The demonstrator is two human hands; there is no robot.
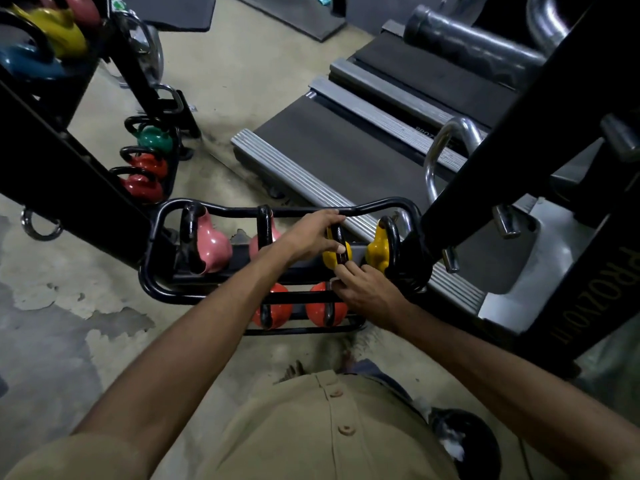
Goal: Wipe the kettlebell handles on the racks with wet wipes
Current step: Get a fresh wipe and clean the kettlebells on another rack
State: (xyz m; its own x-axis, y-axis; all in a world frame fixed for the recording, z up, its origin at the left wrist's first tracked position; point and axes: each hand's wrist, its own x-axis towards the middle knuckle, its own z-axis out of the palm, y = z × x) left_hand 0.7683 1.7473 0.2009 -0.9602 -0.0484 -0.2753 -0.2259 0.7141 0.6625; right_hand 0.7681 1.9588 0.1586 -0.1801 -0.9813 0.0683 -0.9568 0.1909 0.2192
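Tan button-front shirt (311,427) fills the bottom of the frame as a person leans over a low rack (152,271) of glossy black steel tube on a patchy, peeling concrete floor (69,306). Both bare forearms reach to the rack's upper tier.

The left grip (313,237) is wrapped around the handle (336,233) of a yellow kettlebell (328,259), fingers curled over the top of the loop and thumb pressed against its side. The right grip (367,292), just below, has its fingers bunched at the handle's near end, pinching a small pale scrap that appears to be the wet wipe (333,280); most of it is hidden by the hand.

The handle is a thick, shiny black arch standing upward, its long axis running from the near side of the rack to the far rail. A second yellow kettlebell (377,251) sits just to its right and two smooth pink kettlebells (211,244) to its left. Two rounded red-orange kettlebells (273,310) rest on the lower tier.

Ribbed grey treadmill decks (346,157) lie beyond, and another rack (149,161) of green and red bells stands at left.
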